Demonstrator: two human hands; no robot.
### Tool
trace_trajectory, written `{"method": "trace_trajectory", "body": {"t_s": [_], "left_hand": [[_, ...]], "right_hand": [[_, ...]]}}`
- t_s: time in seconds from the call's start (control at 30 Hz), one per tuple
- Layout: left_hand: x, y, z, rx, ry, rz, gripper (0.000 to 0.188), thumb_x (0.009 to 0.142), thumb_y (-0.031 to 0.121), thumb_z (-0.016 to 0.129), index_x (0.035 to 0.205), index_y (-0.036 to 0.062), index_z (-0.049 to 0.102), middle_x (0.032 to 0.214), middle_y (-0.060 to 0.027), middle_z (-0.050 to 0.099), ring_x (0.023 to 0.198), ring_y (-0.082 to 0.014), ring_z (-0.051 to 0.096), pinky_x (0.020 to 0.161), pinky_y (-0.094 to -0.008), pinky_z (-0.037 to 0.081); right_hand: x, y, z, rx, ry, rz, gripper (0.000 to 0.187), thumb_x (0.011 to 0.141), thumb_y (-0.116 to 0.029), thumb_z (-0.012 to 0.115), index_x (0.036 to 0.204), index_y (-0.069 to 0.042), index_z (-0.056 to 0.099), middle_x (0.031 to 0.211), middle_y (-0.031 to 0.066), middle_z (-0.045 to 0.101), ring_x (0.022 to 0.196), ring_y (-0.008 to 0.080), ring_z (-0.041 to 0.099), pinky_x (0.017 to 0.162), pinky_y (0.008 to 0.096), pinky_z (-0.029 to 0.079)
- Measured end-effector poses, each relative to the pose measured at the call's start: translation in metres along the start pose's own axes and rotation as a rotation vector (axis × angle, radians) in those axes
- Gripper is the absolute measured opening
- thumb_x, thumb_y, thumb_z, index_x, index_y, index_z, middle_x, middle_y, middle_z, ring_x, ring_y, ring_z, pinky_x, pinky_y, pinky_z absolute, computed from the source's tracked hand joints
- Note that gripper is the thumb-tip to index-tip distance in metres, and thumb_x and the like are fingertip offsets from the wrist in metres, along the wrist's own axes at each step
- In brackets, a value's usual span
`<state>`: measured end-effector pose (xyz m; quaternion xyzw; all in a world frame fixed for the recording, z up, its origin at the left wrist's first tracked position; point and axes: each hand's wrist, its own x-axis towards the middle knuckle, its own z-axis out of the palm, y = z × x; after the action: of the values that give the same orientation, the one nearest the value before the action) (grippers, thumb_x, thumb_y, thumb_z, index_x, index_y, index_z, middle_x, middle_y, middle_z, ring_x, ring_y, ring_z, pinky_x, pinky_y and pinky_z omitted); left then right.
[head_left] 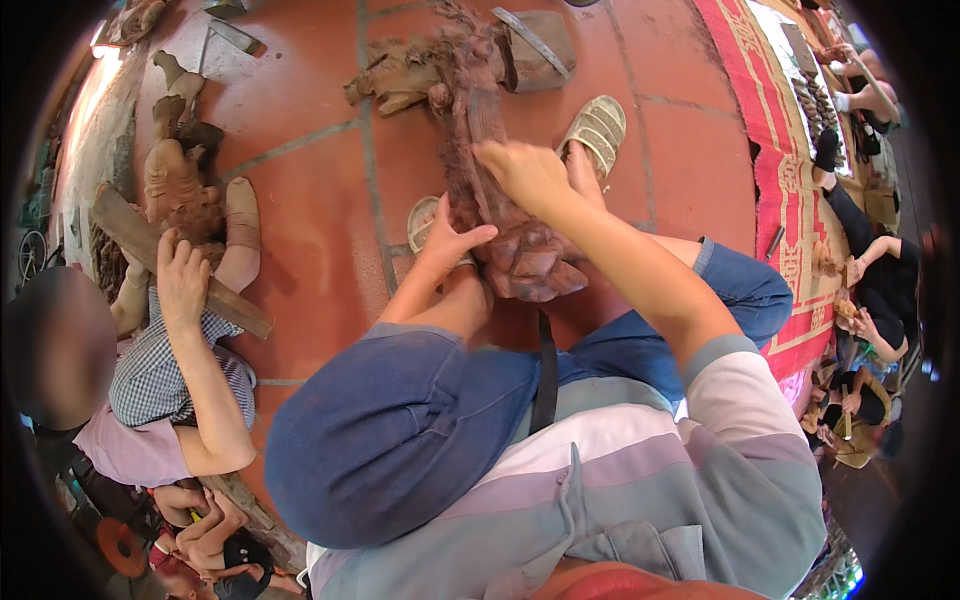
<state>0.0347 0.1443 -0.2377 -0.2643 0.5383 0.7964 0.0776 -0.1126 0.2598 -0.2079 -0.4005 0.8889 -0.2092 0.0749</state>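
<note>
My left grip (450,245) clasps the carving (463,175), near left; my right grip (525,178) curls, on what I can't tell. I should brace firmly, work lightly.

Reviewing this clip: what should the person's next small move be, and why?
I'd probably slide the right hand slightly along the wood carving, with the left hand as a brace. The right hand is curled at the carving's right side, while the left rests against its left side, thumb across it, so it seems placed to steady it. Whether the right hand holds a tool is hidden.
</note>
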Motion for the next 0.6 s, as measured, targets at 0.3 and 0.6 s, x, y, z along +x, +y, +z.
{"method": "trace_trajectory", "body": {"t_s": [0.3,0.6], "left_hand": [[0.012,-0.019,-0.014,0.021,0.012,0.017,0.108,0.064,0.019,0.086,0.144,-0.0009,0.015,0.138,-0.018,0.04,0.127,-0.0272,0.041,0.106,-0.0376,0.034],[0.013,-0.02,-0.015,0.059,0.009,0.004,0.108,0.064,0.018,0.086,0.144,-0.001,0.015,0.138,-0.0177,0.039,0.128,-0.0275,0.04,0.107,-0.0384,0.033]], "right_hand": [[-0.005,-0.011,0.001,0.021,0.0,-0.013,0.019,0.09,-0.027,0.053,0.105,-0.022,0.064,0.077,0.0131,0.063,0.07,0.0336,0.065,0.06,0.0436,0.052],[-0.009,-0.004,0.001,0.006,-0.01,-0.05,0.027,0.086,-0.019,0.053,0.112,-0.022,0.061,0.081,0.0105,0.062,0.075,0.0309,0.065,0.061,0.0417,0.052]]}}
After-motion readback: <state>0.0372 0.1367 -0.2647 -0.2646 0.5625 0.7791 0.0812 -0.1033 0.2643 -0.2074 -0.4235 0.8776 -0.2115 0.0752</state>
